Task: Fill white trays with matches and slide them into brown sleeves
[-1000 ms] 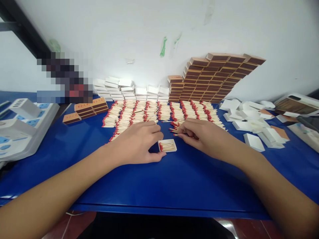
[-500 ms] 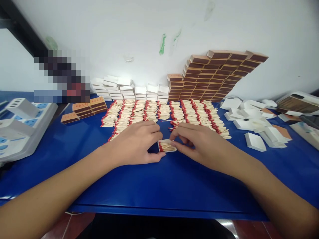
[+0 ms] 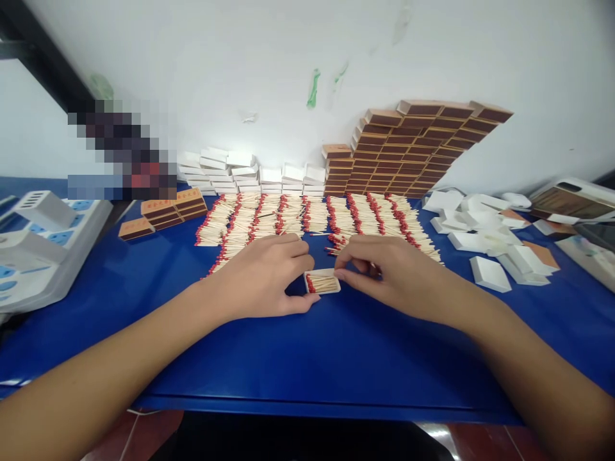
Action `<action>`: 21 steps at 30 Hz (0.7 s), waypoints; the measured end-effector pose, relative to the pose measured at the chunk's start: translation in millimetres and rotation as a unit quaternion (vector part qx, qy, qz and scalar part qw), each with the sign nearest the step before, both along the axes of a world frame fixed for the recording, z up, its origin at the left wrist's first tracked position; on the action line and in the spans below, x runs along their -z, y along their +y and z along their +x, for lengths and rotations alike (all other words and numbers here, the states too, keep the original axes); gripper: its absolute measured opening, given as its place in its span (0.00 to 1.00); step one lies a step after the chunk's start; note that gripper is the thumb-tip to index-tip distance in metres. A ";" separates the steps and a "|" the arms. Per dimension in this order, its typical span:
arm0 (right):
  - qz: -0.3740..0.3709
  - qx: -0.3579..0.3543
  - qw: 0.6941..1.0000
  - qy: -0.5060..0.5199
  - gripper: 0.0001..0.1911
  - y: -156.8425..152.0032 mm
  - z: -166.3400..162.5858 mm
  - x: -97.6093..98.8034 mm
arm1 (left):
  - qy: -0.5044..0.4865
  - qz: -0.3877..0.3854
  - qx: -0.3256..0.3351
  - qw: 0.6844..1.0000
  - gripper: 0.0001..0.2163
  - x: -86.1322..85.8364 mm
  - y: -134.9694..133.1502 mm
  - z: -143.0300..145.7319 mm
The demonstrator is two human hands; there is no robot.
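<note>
From my distant seat I am seeing the blue surface (image 3: 307, 365) filling the near part of the view, with the match tray (image 3: 329, 271) lying on it between the two hands. To do this step well, I am reckoning that the left hand (image 3: 269, 275) should be bracing the tray lightly, without squeezing its walls, while the right hand (image 3: 387, 272) should be laying matches flat, every head pointing the same way. The matches in the tray (image 3: 324, 283) are lying with their red heads toward the left hand.

That hand is curving partway closed around the tray's left end, thumb at the near corner and bent fingers at the far one. The right hand is resting at the tray's right end, thumb and forefinger tips nearly meeting; I am not able to tell whether they are pinching a match.

Just past the hands, rows of matches (image 3: 317, 214) are spreading across the surface. Printed matchboxes (image 3: 175, 208) are standing to the left, and loose white trays (image 3: 490, 274) are lying to the right. Farthest off, stacked white trays (image 3: 272, 175) and a tall matchbox stack (image 3: 414, 121) are standing by the wall (image 3: 307, 38).
</note>
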State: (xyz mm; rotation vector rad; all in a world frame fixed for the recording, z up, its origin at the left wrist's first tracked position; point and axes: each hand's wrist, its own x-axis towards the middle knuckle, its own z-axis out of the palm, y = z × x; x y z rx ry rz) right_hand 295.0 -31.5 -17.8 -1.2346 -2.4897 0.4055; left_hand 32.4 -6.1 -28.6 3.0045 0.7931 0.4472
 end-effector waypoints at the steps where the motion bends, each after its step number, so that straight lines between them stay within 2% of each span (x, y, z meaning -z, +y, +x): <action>1: 0.014 0.014 1.000 0.003 0.08 2.8 3.3 0.3 | 0.001 0.001 0.000 1.000 0.13 0.3 0.1 -0.1; 5: 0.046 0.036 0.998 -0.019 0.11 13.7 14.8 5.5 | 0.003 0.005 -0.002 1.000 0.14 1.4 0.2 -1.1; 11: 0.028 0.025 0.998 -0.048 0.10 17.5 15.4 7.6 | 0.009 0.006 -0.004 1.000 0.14 0.8 -0.4 -1.0; 21: -0.004 0.053 0.997 -0.062 0.08 17.3 17.0 5.2 | 0.012 0.000 -0.005 1.000 0.15 2.0 0.0 -1.1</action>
